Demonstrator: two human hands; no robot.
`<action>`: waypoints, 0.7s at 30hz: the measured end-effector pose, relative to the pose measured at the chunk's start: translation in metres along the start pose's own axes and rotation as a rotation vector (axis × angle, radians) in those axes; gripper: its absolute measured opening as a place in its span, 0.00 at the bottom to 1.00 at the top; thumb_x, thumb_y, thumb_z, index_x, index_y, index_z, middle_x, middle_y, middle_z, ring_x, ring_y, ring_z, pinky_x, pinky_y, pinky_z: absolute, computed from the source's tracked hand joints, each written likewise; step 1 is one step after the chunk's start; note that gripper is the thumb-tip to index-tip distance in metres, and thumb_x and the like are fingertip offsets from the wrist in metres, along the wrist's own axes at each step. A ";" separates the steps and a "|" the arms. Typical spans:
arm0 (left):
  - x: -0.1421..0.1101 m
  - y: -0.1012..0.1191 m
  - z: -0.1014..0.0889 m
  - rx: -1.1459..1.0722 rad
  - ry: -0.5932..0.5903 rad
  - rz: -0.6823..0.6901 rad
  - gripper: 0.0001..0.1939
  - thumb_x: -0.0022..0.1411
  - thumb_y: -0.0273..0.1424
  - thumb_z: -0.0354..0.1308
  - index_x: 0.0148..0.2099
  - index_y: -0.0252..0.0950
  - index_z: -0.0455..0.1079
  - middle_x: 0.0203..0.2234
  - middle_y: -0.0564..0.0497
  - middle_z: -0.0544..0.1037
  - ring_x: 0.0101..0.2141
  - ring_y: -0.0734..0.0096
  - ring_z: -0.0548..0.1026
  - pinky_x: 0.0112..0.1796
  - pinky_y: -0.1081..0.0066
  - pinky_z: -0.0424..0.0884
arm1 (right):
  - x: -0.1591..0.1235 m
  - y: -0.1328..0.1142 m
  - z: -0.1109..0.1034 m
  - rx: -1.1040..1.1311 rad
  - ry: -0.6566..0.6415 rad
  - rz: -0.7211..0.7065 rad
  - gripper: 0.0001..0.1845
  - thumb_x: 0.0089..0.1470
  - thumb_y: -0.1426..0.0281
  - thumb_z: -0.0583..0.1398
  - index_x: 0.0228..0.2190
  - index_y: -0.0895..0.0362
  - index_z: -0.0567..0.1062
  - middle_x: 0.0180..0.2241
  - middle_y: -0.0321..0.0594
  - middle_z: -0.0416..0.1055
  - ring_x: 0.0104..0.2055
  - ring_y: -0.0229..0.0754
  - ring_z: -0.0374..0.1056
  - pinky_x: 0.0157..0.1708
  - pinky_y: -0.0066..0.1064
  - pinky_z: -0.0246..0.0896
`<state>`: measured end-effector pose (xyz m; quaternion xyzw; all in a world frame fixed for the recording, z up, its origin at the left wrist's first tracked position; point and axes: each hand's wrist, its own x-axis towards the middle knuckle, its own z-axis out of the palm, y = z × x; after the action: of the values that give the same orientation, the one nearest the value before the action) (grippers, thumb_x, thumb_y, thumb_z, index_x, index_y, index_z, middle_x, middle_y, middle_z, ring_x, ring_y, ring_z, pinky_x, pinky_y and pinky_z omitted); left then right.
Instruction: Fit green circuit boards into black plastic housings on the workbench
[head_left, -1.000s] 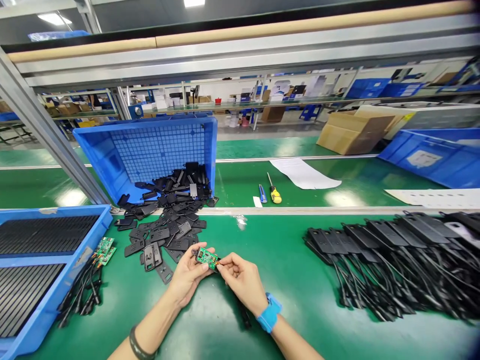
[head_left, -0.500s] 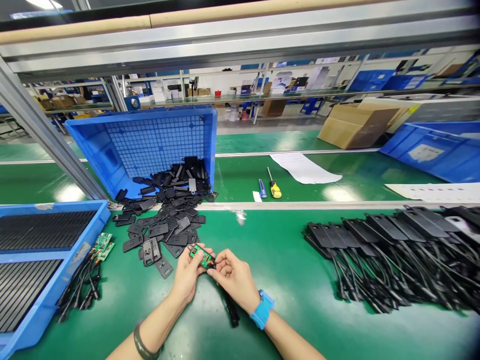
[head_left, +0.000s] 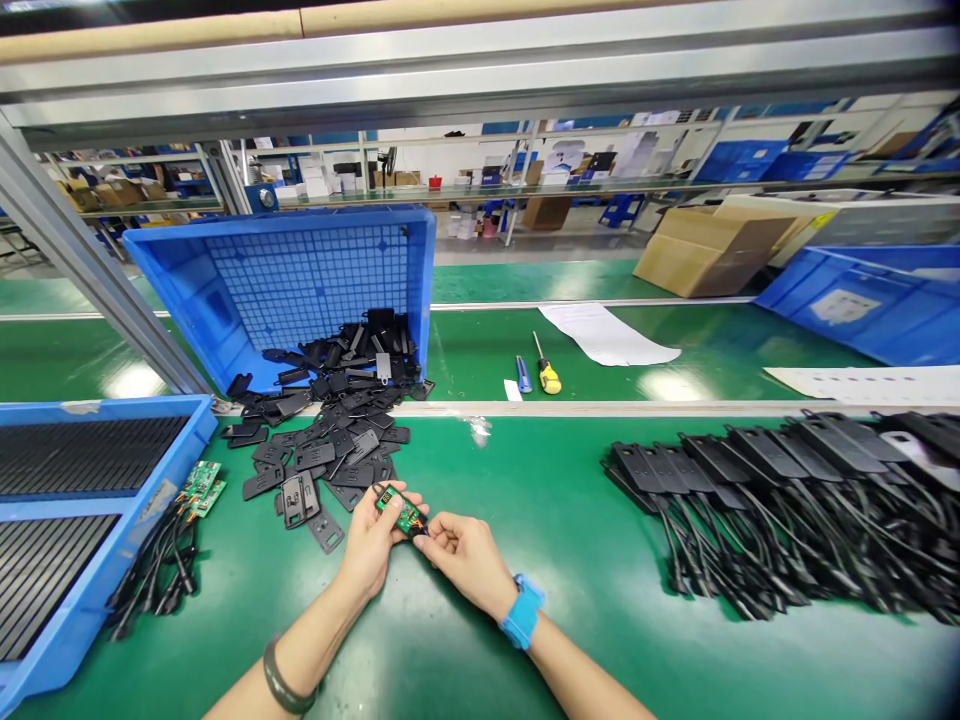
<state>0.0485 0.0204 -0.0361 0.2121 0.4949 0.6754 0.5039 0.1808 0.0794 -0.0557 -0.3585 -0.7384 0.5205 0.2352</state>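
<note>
My left hand [head_left: 375, 535] is closed around a small green circuit board [head_left: 403, 512], which appears to sit in a black plastic casing. The thumb rests on the board's edge, beside a small digit display. At the board's lower right end, coloured wires meet a black cable [head_left: 421, 533]. My right hand [head_left: 466, 555] pinches there with thumb and fingertips, and the rest of the cable is hidden. To the left lies a loose pile of flat black plastic covers [head_left: 315, 457]. More green boards with black cables [head_left: 201, 485] lie beyond them.
A blue crate [head_left: 315, 270] lies tipped on its side, spilling black parts. At left stands a blue tray [head_left: 139, 515] of black pieces. A yellow screwdriver [head_left: 549, 375] and blue cutter [head_left: 523, 373] lie ahead. Rows of black cabled units [head_left: 720, 465] lie right.
The black cable that hung below my right hand is now out of sight. Both hands stay at the board, and the right fingers have closed in at its wire end.
</note>
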 end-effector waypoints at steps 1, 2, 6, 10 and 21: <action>0.000 0.000 0.000 0.007 0.008 0.013 0.21 0.53 0.41 0.65 0.43 0.34 0.66 0.35 0.42 0.77 0.39 0.55 0.77 0.36 0.64 0.73 | 0.000 0.000 0.000 -0.004 -0.004 -0.005 0.14 0.51 0.62 0.59 0.20 0.58 0.68 0.16 0.34 0.65 0.19 0.34 0.57 0.19 0.24 0.51; 0.001 0.000 0.000 0.020 0.017 0.029 0.21 0.52 0.41 0.65 0.43 0.34 0.66 0.35 0.42 0.77 0.38 0.55 0.77 0.35 0.64 0.73 | -0.001 0.000 0.001 -0.005 -0.009 -0.010 0.15 0.51 0.61 0.59 0.20 0.58 0.69 0.16 0.33 0.65 0.19 0.34 0.57 0.19 0.24 0.50; 0.001 -0.001 0.000 0.094 0.035 0.089 0.21 0.54 0.42 0.63 0.43 0.35 0.65 0.35 0.42 0.77 0.36 0.57 0.78 0.35 0.65 0.74 | -0.001 -0.001 0.001 0.030 -0.014 -0.016 0.17 0.52 0.59 0.59 0.20 0.58 0.71 0.16 0.32 0.62 0.19 0.33 0.54 0.19 0.24 0.47; 0.000 -0.003 0.000 0.117 0.006 0.088 0.20 0.56 0.42 0.61 0.45 0.37 0.62 0.38 0.41 0.77 0.39 0.56 0.77 0.35 0.64 0.74 | 0.000 -0.001 -0.002 0.163 -0.041 -0.012 0.18 0.52 0.58 0.59 0.20 0.59 0.72 0.16 0.33 0.64 0.19 0.33 0.56 0.21 0.24 0.50; -0.004 0.002 0.001 0.051 -0.075 0.065 0.18 0.60 0.40 0.58 0.47 0.36 0.59 0.37 0.40 0.77 0.40 0.52 0.76 0.31 0.65 0.74 | 0.004 0.001 -0.009 0.313 -0.214 -0.004 0.22 0.52 0.54 0.59 0.23 0.61 0.78 0.16 0.33 0.62 0.19 0.32 0.53 0.21 0.25 0.46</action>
<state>0.0499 0.0170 -0.0335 0.2661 0.4857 0.6700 0.4943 0.1849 0.0882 -0.0535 -0.2588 -0.6700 0.6635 0.2094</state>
